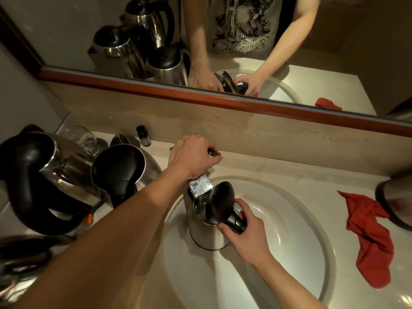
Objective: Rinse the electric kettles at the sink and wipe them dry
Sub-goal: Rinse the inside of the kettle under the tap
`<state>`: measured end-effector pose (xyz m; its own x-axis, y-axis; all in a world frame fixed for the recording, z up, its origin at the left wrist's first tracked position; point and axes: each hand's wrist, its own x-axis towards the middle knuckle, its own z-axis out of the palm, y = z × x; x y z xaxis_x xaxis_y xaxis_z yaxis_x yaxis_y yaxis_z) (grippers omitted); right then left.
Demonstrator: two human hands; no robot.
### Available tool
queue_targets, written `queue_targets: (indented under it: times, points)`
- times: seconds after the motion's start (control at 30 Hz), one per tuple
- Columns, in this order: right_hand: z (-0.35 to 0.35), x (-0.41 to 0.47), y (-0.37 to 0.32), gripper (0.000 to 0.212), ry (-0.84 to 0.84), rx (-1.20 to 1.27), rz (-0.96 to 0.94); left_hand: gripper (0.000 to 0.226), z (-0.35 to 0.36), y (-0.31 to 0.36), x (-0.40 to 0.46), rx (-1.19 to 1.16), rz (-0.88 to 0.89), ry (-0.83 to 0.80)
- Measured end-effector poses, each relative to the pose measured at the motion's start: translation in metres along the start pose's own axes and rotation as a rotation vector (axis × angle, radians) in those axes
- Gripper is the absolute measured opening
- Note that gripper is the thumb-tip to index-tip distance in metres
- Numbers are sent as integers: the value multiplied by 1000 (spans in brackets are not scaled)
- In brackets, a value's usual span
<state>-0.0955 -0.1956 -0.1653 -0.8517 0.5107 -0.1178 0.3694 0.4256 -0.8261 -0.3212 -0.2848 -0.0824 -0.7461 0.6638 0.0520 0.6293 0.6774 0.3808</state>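
A steel kettle (206, 233) with its black lid up stands in the white sink (289, 230), right under the square chrome faucet spout (200, 185). Water shows inside its mouth. My right hand (243, 228) grips the kettle's black handle. My left hand (192, 156) is curled over the faucet lever behind the spout. A red cloth (370, 237) lies on the counter to the right of the sink.
Two more steel kettles with black handles (51, 175) (124, 172) stand on the counter at left, with a drinking glass (85, 139) and a small bottle (143, 136) behind them. Another kettle (394, 197) sits at the right edge. A mirror runs along the wall.
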Motion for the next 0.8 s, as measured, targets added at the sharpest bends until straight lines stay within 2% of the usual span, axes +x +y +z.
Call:
queue_targets:
  times: [0.4,0.6,0.7,0.8]
  points:
    - [1,1,1,71,-6,4,0,31,2,-1,1,7,-9,-11]
    - [2,0,1,68,5,4,-2,31,2,-1,1,10,-8,-18]
    - [1,1,1,59,5,12,-14,32,1,-1,1,14,-12,-24]
    - [0,1,0,62,7,10,-13,32,2,-1,1,14,-16,-28]
